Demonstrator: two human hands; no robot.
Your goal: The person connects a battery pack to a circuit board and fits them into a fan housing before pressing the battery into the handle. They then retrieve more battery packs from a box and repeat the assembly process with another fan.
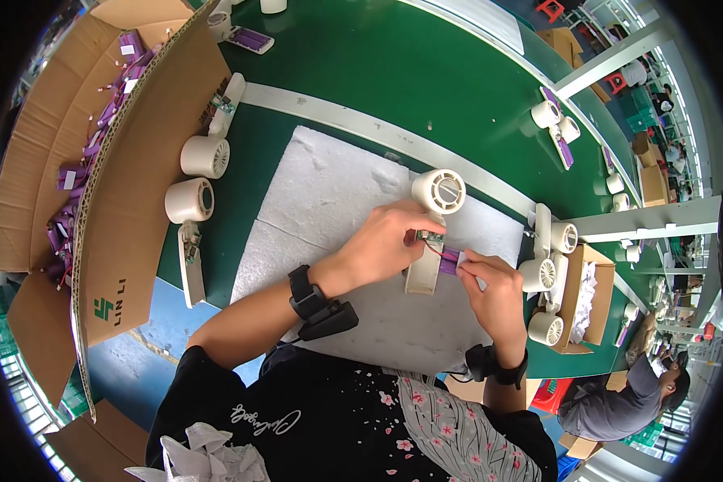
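Note:
A cream handheld fan (pixel 439 190) lies on the white foam sheet (pixel 297 189), its round head away from me and its handle (pixel 420 283) open toward me. My left hand (pixel 377 245) is closed at the top of the handle, thumb and forefinger on a small green circuit board (pixel 432 236). Thin wires, one of them red, run from there toward a purple battery pack (pixel 448 259). My right hand (pixel 494 287) pinches the pack's right end beside the handle. My fingers partly hide both the board and the pack.
At the left stands a large cardboard box (pixel 149 177) with many purple battery packs (pixel 72 177). Other fans (pixel 205 157) lie left of the foam, and more fans (pixel 538 275) lie at its right, by a small carton (pixel 574 309) of white pieces. A co-worker (pixel 627 402) sits far right.

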